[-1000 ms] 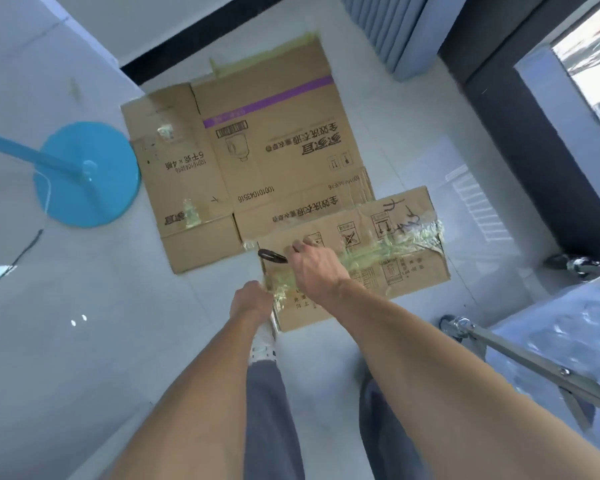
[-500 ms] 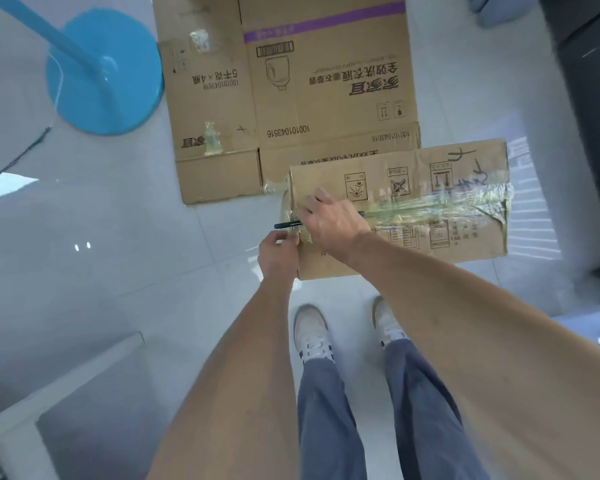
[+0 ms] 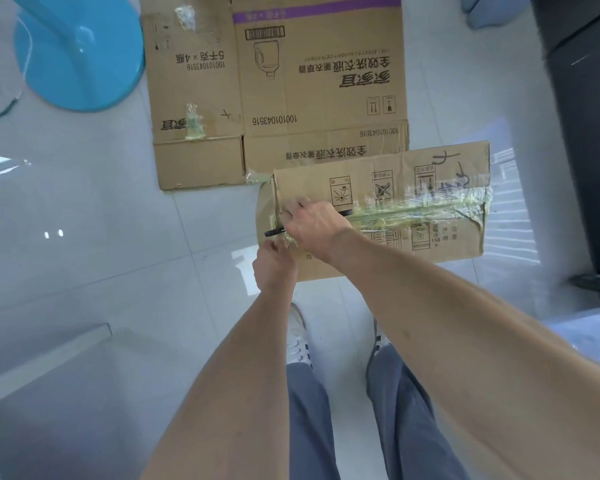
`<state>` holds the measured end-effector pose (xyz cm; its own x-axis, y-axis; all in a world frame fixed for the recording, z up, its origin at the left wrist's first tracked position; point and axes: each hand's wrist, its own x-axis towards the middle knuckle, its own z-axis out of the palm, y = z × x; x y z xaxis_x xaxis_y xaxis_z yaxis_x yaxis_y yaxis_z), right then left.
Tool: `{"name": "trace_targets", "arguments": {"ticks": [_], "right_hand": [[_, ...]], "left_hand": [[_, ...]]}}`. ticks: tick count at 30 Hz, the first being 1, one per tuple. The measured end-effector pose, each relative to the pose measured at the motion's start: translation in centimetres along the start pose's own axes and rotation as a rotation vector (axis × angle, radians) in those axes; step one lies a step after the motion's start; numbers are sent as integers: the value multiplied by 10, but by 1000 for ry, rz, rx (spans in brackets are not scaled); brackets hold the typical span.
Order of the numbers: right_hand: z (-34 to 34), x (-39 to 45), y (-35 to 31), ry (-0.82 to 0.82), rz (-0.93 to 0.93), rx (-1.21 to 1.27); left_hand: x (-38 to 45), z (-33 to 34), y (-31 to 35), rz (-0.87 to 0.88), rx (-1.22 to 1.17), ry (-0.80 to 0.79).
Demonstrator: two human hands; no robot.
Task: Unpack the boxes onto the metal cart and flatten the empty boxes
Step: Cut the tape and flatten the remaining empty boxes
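At the far left a round blue stand base [image 3: 80,57] sits on the pale tiled floor [image 3: 101,244], with its blue pole rising out of the top edge of the view. Just to its right a flattened cardboard box [image 3: 278,91] lies flat on the floor, printed side up, with a purple stripe and a barcode near its top edge. Its lower right flap is overlapped by the sealed cardboard box [image 3: 440,188], which stands on the floor just ahead of the person's white shoes [image 3: 297,336]. A crumpled strip of yellowish clear tape [image 3: 423,211] runs along that box's top seam. The left hand [image 3: 274,263] is at the box's left end, fingers curled in against the tape there; whether it actually pinches the tape cannot be told. The right hand [image 3: 314,225] rests on the box top near the same end, fingers closed around a slim black pen-like tool [image 3: 274,232] lying along the taped seam, its tip sticking out to the left. At the far right stands a dark cabinet [image 3: 582,133].
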<state>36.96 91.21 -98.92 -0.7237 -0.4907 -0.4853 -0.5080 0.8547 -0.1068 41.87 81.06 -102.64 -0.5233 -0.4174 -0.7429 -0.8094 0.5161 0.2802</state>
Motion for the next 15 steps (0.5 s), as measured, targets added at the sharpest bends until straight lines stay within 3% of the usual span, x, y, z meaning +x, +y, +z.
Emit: {"name": "trace_targets", "arguments": {"ticks": [9,15], "right_hand": [[7,15,24,25,28,-12],[20,30,46,32,48,35]], "left_hand": [[19,20,26,82,148,126],[48,40,39,86,79,121]]}}
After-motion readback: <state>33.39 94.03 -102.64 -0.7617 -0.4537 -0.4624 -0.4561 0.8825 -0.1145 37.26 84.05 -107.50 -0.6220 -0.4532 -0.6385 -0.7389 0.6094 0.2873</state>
